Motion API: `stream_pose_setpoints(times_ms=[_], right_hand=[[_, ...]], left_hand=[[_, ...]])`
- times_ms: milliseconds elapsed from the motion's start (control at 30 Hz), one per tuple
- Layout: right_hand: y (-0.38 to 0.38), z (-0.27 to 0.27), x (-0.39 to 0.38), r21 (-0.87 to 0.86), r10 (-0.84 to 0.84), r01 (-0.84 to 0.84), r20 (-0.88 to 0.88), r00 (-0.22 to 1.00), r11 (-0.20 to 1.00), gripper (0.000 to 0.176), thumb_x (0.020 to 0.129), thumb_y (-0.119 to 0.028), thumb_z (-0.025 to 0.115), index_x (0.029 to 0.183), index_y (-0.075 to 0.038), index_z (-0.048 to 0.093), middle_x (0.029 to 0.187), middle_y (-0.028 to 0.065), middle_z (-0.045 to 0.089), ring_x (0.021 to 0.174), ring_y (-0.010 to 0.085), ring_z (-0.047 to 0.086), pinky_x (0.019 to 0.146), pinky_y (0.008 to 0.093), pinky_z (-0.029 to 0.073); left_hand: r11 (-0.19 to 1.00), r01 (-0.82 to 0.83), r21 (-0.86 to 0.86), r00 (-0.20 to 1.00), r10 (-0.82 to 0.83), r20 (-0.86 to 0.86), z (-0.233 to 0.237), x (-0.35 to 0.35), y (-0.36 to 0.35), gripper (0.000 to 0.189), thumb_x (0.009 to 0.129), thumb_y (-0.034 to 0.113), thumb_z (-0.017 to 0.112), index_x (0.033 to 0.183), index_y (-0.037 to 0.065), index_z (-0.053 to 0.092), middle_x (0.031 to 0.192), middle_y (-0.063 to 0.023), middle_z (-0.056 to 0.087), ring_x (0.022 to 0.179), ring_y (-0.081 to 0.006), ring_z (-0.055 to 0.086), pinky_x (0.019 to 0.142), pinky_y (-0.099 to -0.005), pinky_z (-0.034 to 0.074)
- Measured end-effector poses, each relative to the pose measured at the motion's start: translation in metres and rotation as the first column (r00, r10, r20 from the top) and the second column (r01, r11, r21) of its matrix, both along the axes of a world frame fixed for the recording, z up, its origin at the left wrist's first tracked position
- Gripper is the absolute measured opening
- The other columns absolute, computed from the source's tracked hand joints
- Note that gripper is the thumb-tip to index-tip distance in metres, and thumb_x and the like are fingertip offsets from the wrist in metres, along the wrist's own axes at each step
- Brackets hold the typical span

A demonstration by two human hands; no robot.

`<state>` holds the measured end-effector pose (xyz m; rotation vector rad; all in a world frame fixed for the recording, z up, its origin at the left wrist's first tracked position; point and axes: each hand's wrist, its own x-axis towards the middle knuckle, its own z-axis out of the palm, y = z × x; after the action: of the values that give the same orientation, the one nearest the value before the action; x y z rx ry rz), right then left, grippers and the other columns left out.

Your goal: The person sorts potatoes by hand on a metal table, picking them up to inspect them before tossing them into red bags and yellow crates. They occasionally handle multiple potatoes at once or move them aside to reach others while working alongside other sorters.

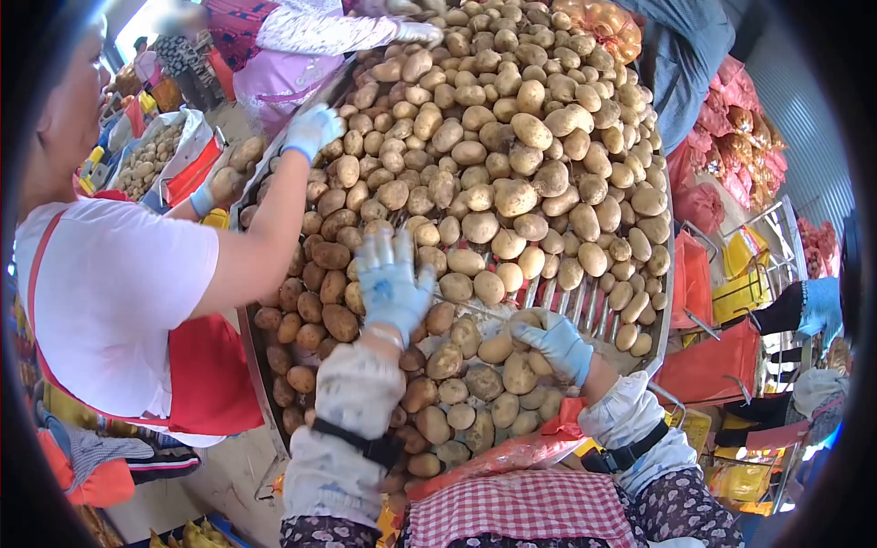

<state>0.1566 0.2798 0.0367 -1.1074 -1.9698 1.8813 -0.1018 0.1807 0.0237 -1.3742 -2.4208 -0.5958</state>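
A broad heap of potatoes (512,196) covers a metal-edged sorting table in front of me. My left hand (395,285), in a light blue glove, lies palm down over the potatoes left of the middle, with its fingers spread. My right hand (555,343), gloved alike, is bent over the near potatoes, fingers together and pointing left; what lies under them is hidden. Between my hands, smaller potatoes (445,361) rest close to the near edge. Metal slats (557,298) show through a gap in the heap beyond my right hand.
A co-worker in a white shirt and red apron (215,374) stands at the left, a gloved hand (313,131) on the heap. Another person's gloved hand (418,34) reaches in at the far side. Red net sacks (731,137) and yellow crates (742,274) stand at the right.
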Motion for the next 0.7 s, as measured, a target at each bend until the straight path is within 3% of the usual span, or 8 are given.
stream_pose_setpoints(times_ms=[100,200,300,333,367,433,533,700], right_hand=[[-0.006,0.003,0.008,-0.353,-0.101,-0.048,-0.391,0.915,0.934,0.049,0.099,-0.045,0.043,0.121,-0.001,0.054,0.094,0.0048,0.059,0.078,0.0155,0.060,0.069,0.0280,0.052],[-0.006,0.024,0.031,-0.670,-0.357,0.098,-0.261,0.897,0.736,0.047,0.099,-0.043,0.045,0.127,-0.005,0.050,0.099,0.0096,0.061,0.081,0.0197,0.063,0.069,0.0313,0.054],[-0.007,0.016,0.044,-0.736,-0.434,0.164,-0.191,0.880,0.657,0.050,0.098,-0.045,0.047,0.131,-0.007,0.047,0.105,0.0137,0.062,0.083,0.0241,0.065,0.068,0.0367,0.057],[-0.008,0.018,0.045,-0.752,-0.438,0.171,-0.171,0.882,0.636,0.052,0.097,-0.046,0.048,0.130,-0.006,0.048,0.106,0.0141,0.062,0.083,0.0248,0.066,0.068,0.0382,0.057],[-0.008,0.010,0.047,-0.748,-0.439,0.170,-0.176,0.881,0.641,0.052,0.097,-0.046,0.048,0.130,-0.006,0.048,0.106,0.0141,0.062,0.083,0.0248,0.066,0.068,0.0382,0.057],[-0.007,-0.016,0.053,-0.844,-0.456,0.011,-0.280,0.845,0.537,0.057,0.094,-0.053,0.050,0.121,-0.004,0.054,0.104,0.0153,0.064,0.085,0.0271,0.067,0.068,0.0423,0.058],[-0.002,-0.022,0.052,-0.873,-0.469,-0.133,-0.374,0.800,0.469,0.061,0.091,-0.060,0.050,0.108,-0.003,0.059,0.103,0.0170,0.065,0.088,0.0283,0.067,0.065,0.0452,0.058],[-0.009,0.017,0.039,-0.776,-0.543,0.136,-0.293,0.787,0.615,0.080,0.086,-0.073,0.040,0.122,-0.003,0.053,0.123,0.0226,0.056,0.101,0.0384,0.061,0.058,0.0408,0.056]], left_hand=[[0.958,0.058,-0.282,0.983,-0.006,0.184,-0.009,0.002,0.009,0.076,0.086,0.049,0.053,0.144,0.002,0.035,0.149,-0.0227,0.032,0.140,-0.0375,0.025,0.116,-0.0481,0.014],[0.897,0.280,-0.342,0.960,-0.263,0.096,0.006,0.052,-0.021,0.068,0.087,0.050,0.051,0.138,0.006,0.045,0.144,-0.0211,0.041,0.133,-0.0388,0.038,0.112,-0.0461,0.026],[0.902,0.417,-0.115,0.639,-0.201,0.742,0.035,0.050,-0.018,0.026,0.087,0.032,0.058,0.104,0.014,0.067,0.120,-0.0124,0.061,0.103,-0.0383,0.061,0.088,-0.0424,0.050],[0.933,0.359,0.026,0.690,-0.284,0.666,0.043,0.041,-0.005,0.025,0.086,0.027,0.062,0.102,0.008,0.066,0.116,-0.0151,0.062,0.103,-0.0355,0.061,0.086,-0.0407,0.050],[0.919,0.325,0.223,0.898,-0.374,0.230,0.015,0.026,0.015,0.027,0.086,0.027,0.062,0.101,0.005,0.066,0.116,-0.0169,0.061,0.106,-0.0355,0.059,0.088,-0.0423,0.048],[0.985,0.156,-0.074,0.987,-0.154,0.034,0.010,0.006,0.051,0.044,0.085,0.036,0.061,0.116,0.005,0.061,0.139,-0.0177,0.046,0.133,-0.0376,0.035,0.110,-0.0482,0.027],[0.889,0.063,-0.453,0.982,0.026,0.188,-0.011,-0.012,0.101,0.065,0.083,0.050,0.059,0.132,0.008,0.054,0.151,-0.0142,0.029,0.140,-0.0367,0.022,0.114,-0.0505,0.015],[0.985,0.037,-0.169,0.982,-0.005,0.187,-0.014,-0.005,0.100,0.050,0.073,0.048,0.070,0.095,0.004,0.070,0.142,-0.0161,0.041,0.138,-0.0372,0.024,0.114,-0.0506,0.017]])
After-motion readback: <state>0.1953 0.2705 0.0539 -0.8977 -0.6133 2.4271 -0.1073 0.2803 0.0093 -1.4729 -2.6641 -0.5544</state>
